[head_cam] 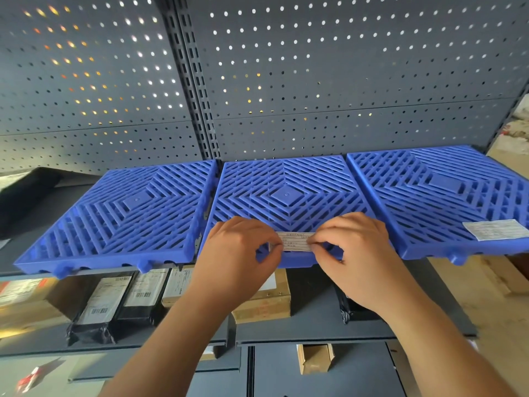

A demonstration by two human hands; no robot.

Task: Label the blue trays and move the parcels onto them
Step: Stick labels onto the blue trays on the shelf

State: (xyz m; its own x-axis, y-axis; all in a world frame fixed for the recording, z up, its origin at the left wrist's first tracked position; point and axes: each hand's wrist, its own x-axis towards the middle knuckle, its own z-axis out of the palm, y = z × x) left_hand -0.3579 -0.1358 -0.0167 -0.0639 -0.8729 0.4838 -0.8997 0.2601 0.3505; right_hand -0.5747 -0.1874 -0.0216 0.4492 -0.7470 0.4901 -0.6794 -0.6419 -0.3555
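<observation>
Three blue slatted trays lie side by side on a shelf: the left tray (126, 213), the middle tray (286, 193) and the right tray (440, 193). A white paper label (296, 241) lies on the front edge of the middle tray. My left hand (239, 250) pinches its left end and my right hand (357, 247) pinches its right end. The right tray carries a white label (495, 229) at its front right corner. Parcels sit on the shelf below: black-wrapped parcels with white labels (106, 305) and a brown box (266, 302).
A dark grey pegboard (315, 81) backs the shelf. A black object (25, 193) lies at the far left. A small open carton (315, 358) sits on a lower shelf. Wooden boards (498, 276) lie to the right.
</observation>
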